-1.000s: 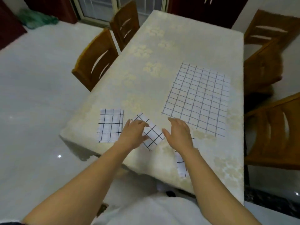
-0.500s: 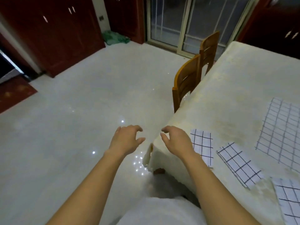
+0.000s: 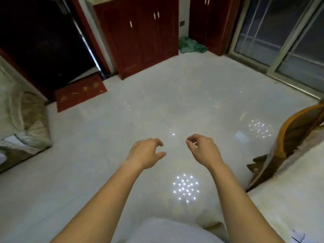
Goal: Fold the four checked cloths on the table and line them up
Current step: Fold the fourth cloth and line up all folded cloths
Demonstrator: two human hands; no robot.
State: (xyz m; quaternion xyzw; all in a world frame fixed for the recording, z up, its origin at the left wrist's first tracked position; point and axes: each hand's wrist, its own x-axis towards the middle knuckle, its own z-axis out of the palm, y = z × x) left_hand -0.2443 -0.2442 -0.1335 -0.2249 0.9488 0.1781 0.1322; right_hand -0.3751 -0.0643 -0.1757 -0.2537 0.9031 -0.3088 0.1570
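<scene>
The left hand (image 3: 147, 153) and right hand (image 3: 203, 149) are bare, as are both forearms (image 3: 108, 195). Well behind the fingers (image 3: 156, 141), between the forearms, a plain white garment (image 3: 168, 231) of soft-looking cloth covers the torso.

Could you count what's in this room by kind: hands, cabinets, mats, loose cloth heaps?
Bare hands: 2, left hand and right hand
Dark red wooden cabinets: 2
Red patterned floor mat: 1
Green crumpled cloth heap: 1
Total: 6
</scene>
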